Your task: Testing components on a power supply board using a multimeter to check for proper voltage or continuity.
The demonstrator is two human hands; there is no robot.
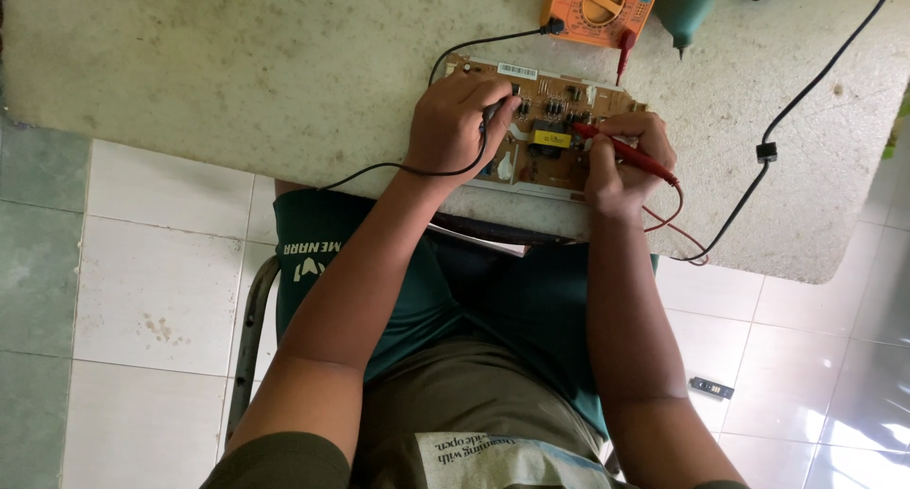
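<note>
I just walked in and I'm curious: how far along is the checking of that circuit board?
Done: the orange meter is wired up beside the circuit board. In hand: the left hand presses the black probe and the right hand the red probe onto the board. What is left cannot be told.

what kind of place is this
Probably a small home or backyard electronics repair spot. A worn, stained table stands on a tiled floor, with an orange multimeter on it. The left hand and right hand hold probes to a circuit board.
</note>
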